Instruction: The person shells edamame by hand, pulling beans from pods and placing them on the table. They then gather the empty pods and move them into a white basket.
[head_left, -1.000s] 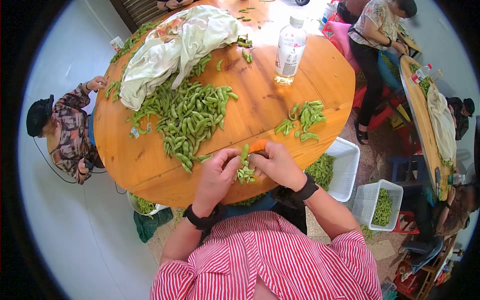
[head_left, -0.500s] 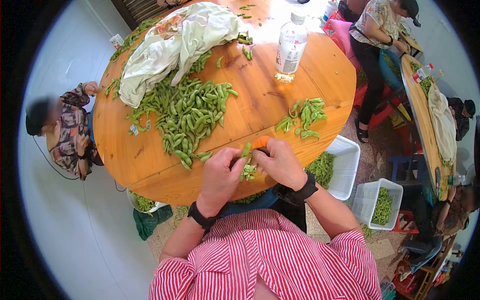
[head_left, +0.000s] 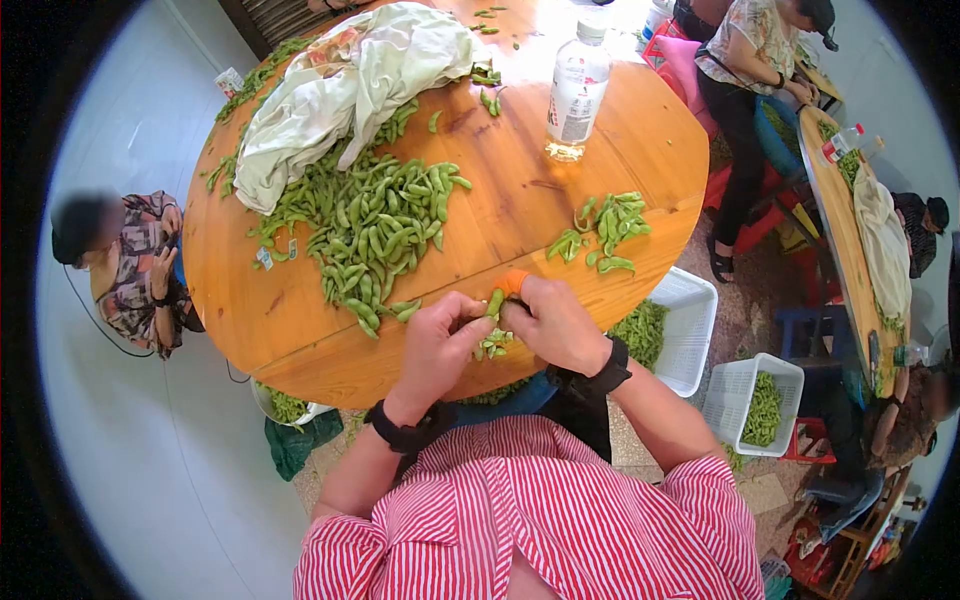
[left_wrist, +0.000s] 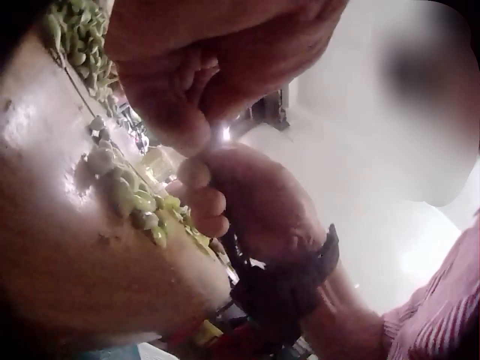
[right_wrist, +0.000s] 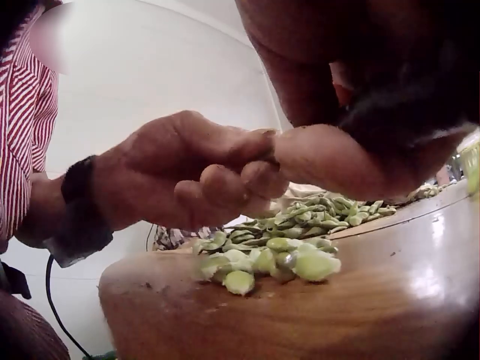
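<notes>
In the head view a green soybean pod [head_left: 495, 302] stands between the two hands near the table edge. My left hand [head_left: 440, 338] pinches its lower end between thumb and fingers. From the other side my right hand [head_left: 557, 325] holds the pod with thumb and index finger; an orange cover [head_left: 512, 282] wraps that index finger. The fingertips of both hands meet in the right wrist view, hiding the pod. Below them on the wood lies a small heap of shelled green beans [right_wrist: 240, 282].
A big pile of pods [head_left: 385, 235] and a pale cloth [head_left: 330, 105] cover the table's left. A bottle [head_left: 578, 95] stands at the back, with a small group of pods [head_left: 615, 225] to the right. White baskets [head_left: 690, 335] stand on the floor; other people sit around.
Both hands stay together over the beans with only small finger movements. The right hand's orange-covered finger has come closer to the pod. The person at left has lowered a hand from the table.
</notes>
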